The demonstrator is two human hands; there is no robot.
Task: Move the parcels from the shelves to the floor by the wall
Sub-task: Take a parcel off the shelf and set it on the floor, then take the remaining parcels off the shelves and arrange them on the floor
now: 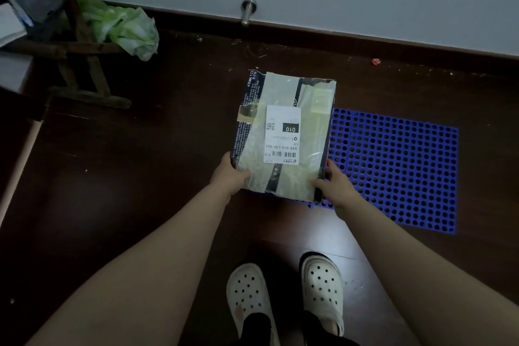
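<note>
1. A rectangular, glossy tape-wrapped cardboard parcel (283, 135) overlaps the left edge of the blue perforated plastic mat (393, 166).
2. Its near corners are clasped by the left hand (229, 174) and right hand (334, 182), thumbs pressed on top.

Dark wooden floor (140, 177) here, crumbs scattered along the skirting. A blue perforated mat (398, 166) lies flat at right, with a parcel (283, 132) over its left edge; set down or not, can't tell. Wooden stand (92, 84) at left, green-white bag (129, 28) beside it, white clogs (248, 298) nearest.
</note>
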